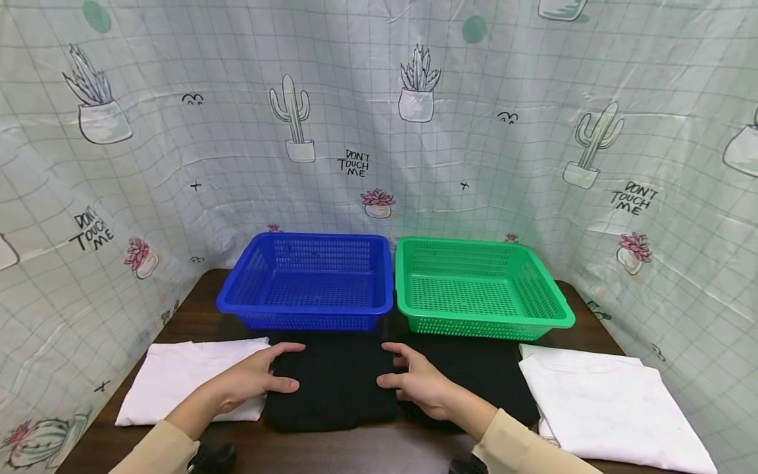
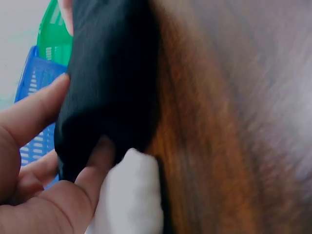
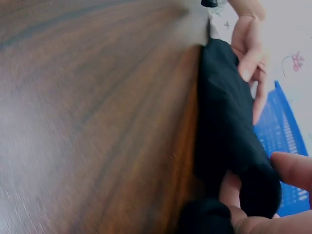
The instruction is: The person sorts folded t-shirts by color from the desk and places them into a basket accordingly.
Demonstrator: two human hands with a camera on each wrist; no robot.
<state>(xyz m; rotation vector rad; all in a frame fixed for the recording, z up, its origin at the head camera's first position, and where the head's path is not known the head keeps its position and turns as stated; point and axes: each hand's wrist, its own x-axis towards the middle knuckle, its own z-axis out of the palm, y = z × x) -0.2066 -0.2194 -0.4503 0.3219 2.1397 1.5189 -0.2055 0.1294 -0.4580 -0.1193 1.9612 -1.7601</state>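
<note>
The bench [image 1: 331,454] ran out of sight at its near edge, with a blue basket [image 1: 304,309] and a green basket [image 1: 485,320] at its back. The left hand [image 1: 254,376] partly hid a white cloth [image 1: 177,375]; the right hand [image 1: 423,387] covered some of a second black cloth [image 1: 474,368]. Before the blue basket lay the first black cloth [image 1: 340,388], folded, plain, its surface too dark to show much detail. Both hands touched its sides, fingers spread apart from thumbs.

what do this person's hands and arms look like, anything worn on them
The left hand and right hand are bare, without gloves. The left sleeve and right sleeve are plain beige. A left wrist device and a right wrist device, both black, show only partly.
</note>
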